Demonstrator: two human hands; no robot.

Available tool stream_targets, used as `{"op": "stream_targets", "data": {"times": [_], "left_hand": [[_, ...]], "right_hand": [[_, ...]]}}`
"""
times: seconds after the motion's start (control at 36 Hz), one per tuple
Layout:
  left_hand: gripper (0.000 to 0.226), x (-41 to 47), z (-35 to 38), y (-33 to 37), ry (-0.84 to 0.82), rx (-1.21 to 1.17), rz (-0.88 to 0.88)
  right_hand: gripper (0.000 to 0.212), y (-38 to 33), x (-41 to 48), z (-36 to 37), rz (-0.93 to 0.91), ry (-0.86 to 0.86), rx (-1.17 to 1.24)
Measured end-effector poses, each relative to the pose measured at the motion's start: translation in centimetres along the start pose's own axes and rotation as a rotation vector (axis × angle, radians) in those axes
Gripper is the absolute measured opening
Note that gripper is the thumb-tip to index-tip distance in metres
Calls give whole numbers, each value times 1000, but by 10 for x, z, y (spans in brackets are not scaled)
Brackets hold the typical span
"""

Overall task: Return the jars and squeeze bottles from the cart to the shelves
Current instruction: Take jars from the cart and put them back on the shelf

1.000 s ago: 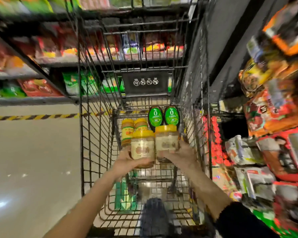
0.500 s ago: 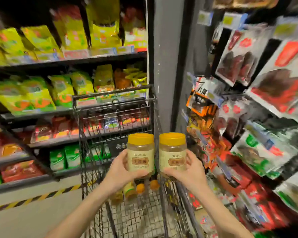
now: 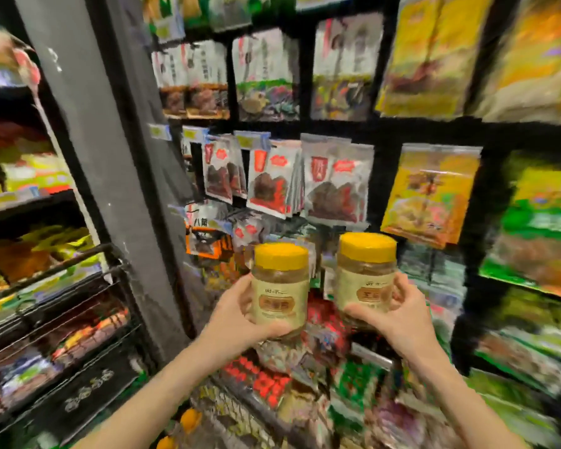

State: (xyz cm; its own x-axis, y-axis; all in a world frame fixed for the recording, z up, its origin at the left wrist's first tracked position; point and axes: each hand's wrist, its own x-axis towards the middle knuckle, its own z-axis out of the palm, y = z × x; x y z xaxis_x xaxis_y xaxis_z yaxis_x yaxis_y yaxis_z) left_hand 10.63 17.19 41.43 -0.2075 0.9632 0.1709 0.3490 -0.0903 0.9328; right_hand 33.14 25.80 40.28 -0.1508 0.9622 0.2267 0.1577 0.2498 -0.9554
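I hold two clear jars with yellow lids and cream labels up in front of the shelves. My left hand (image 3: 237,314) grips the left jar (image 3: 280,288) from its left side and underneath. My right hand (image 3: 399,314) grips the right jar (image 3: 365,275) from its right side, thumb across the label's lower edge. The jars are upright and a short gap apart. The black wire cart (image 3: 78,319) sits at lower left. Yellow-orange lids of other jars (image 3: 190,418) show low down inside it, blurred.
A grey pillar (image 3: 110,157) stands between the left shelving and the racks ahead. Hanging snack packets (image 3: 334,186) fill the racks ahead and to the right. Yellow and green bags (image 3: 431,196) hang further right. Packets crowd the lower shelf (image 3: 272,380) below my hands.
Both jars were lifted out of the cart and carried up. My view has swung right from the cart toward the hanging-packet racks, and the jars have drawn apart.
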Motion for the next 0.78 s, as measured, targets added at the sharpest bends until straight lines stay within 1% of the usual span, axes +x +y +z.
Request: {"op": "stream_targets", "data": {"times": [0.08,0.11,0.19,0.28,0.33,0.39,0.47,0.5,0.58,0.61,0.69,0.78], "left_hand": [[61,5,43,26,-147,-32,68],[61,5,59,36,-194,-50,89],[59,3,107,64,-337,-56,151],[66,-4,156,91,-480,-99,196],[75,-15,192,112,-562,-113,212],[75,-28,230,133,-628,-135,245],[72,-54,290,163,-713,-169,291],[71,-65,312,173,-739,-185,299],[66,-95,371,197,-814,-238,326],[65,-105,390,205,-833,-248,345],[59,-132,445,224,-888,-281,399],[63,-155,491,239,-961,-299,412]], "right_hand": [[67,-4,-25,-56,6,159,-48],[66,-5,-35,-75,8,200,-69],[77,-7,-67,-130,32,334,-101],[73,-11,-104,-186,26,475,-146],[75,-15,-132,-223,33,559,-159],[78,-18,-161,-261,31,640,-174],[74,-24,-207,-315,29,750,-231],[76,-26,-223,-334,32,785,-249],[95,-29,-272,-386,45,882,-279],[96,-30,-287,-403,48,904,-293],[90,-33,-329,-450,46,965,-314],[72,-38,-361,-488,30,1044,-346]]}}
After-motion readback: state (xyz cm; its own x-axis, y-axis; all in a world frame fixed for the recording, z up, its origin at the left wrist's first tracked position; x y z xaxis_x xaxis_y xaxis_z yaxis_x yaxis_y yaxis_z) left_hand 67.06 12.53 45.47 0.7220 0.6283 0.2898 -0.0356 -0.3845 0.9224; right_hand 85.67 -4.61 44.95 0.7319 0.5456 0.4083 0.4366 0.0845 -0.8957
